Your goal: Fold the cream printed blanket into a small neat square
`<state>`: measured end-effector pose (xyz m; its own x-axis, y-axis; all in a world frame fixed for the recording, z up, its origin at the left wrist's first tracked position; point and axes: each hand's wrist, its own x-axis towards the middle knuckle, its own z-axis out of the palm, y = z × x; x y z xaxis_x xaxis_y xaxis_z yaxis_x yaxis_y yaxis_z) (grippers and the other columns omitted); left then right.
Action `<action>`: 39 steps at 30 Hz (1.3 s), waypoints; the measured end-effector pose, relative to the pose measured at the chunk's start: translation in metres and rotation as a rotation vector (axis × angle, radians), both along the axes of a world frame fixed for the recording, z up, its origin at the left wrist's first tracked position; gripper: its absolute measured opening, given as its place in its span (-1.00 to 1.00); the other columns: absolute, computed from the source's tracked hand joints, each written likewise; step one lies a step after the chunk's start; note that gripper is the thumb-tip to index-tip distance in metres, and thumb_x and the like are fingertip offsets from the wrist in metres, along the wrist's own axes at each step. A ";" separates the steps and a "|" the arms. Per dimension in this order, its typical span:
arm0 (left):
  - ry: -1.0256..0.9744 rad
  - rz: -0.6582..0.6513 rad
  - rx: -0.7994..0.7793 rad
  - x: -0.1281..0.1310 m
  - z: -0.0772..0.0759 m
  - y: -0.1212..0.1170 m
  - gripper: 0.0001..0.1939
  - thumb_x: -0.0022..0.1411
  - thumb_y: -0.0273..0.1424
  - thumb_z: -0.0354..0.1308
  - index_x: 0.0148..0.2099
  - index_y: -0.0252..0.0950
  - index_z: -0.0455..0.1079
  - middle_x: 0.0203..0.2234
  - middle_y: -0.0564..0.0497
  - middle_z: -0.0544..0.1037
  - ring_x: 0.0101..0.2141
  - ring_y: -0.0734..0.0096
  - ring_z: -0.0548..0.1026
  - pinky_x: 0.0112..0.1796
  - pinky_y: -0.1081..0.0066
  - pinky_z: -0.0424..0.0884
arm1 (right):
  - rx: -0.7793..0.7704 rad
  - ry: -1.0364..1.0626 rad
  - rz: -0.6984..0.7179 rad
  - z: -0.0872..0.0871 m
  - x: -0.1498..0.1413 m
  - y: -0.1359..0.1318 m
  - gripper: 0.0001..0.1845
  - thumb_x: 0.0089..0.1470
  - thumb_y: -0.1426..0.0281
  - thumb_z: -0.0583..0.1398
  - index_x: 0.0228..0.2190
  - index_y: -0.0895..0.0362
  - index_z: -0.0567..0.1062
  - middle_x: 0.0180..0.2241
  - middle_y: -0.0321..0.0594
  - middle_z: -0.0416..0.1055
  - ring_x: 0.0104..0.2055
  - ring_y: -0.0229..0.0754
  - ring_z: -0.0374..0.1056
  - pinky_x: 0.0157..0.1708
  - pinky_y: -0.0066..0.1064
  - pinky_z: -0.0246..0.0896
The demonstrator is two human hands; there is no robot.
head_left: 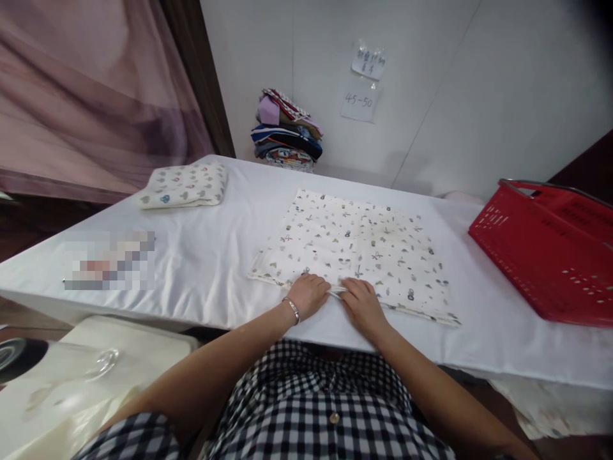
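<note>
The printed cloth lies flat on the white-covered table, directly in front of the person and between the folded cloth and the red basket. Left hand and right hand are side by side at the middle of its near edge — fingers closed on the edge, a narrow strip of white fabric showing between them.

Handling: the cloth should be light, soft and limp, with little risk of breakage. It probably folds and creases readily, and may slide on the smooth table cover. Hold points: the near corners give the best control — a mid-edge grip likely lets the sides sag.
</note>
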<state>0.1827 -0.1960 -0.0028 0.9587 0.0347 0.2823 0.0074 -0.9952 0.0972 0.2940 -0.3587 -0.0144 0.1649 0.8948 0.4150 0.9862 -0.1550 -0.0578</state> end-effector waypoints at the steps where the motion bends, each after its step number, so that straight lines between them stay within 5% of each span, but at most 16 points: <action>1: 0.004 0.006 -0.011 0.001 0.001 0.001 -0.84 0.22 -0.36 -0.01 -0.26 -0.28 0.37 -0.38 -0.01 0.50 -0.30 0.33 0.41 -0.26 0.31 0.25 | -0.006 -0.014 -0.030 0.000 0.003 -0.006 -0.84 0.11 0.47 0.07 -0.31 0.13 0.45 -0.02 -0.09 0.33 0.08 -0.07 0.12 0.01 -0.12 0.02; 9: 0.045 0.004 -0.084 0.007 0.003 0.007 -0.83 0.21 -0.37 -0.02 -0.31 -0.27 0.39 -0.43 0.00 0.51 -0.35 0.33 0.43 -0.30 0.32 0.27 | -0.011 -0.091 -0.178 0.000 0.024 -0.050 -0.83 0.12 0.48 0.04 -0.35 0.13 0.44 0.02 -0.05 0.29 0.16 -0.03 0.05 0.07 -0.03 -0.05; 17: 0.032 -0.018 -0.006 0.005 0.003 0.005 -0.80 0.22 -0.36 -0.04 -0.31 -0.27 0.39 -0.42 -0.01 0.50 -0.35 0.34 0.42 -0.30 0.33 0.28 | -0.012 -0.091 -0.085 0.002 0.032 -0.071 -0.77 0.10 0.58 -0.01 -0.36 0.16 0.43 0.05 -0.07 0.27 0.17 -0.08 0.04 0.06 -0.10 0.02; 29: 0.016 -0.035 0.059 0.000 0.001 -0.002 -0.85 0.22 -0.41 -0.02 -0.27 -0.28 0.37 -0.37 -0.03 0.48 -0.30 0.30 0.39 -0.28 0.30 0.27 | 0.030 -0.038 -0.009 0.001 0.036 -0.074 -0.78 0.09 0.60 0.00 -0.33 0.19 0.42 0.01 -0.03 0.30 0.15 -0.05 0.06 0.02 -0.08 0.11; 39: 0.005 -0.149 0.097 0.016 -0.006 -0.027 -0.73 0.28 -0.39 -0.09 0.01 -0.24 0.24 -0.19 -0.04 0.43 -0.19 0.32 0.34 -0.22 0.30 0.24 | 0.042 -0.005 0.005 0.001 0.037 -0.071 -0.78 0.10 0.58 0.00 -0.31 0.18 0.42 -0.01 -0.04 0.31 0.12 -0.05 0.10 0.00 -0.08 0.15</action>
<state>0.1988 -0.2231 -0.0089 0.9527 -0.1349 0.2725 -0.1405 -0.9901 0.0011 0.3313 -0.4299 -0.0131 0.1579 0.8774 0.4530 0.9873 -0.1471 -0.0593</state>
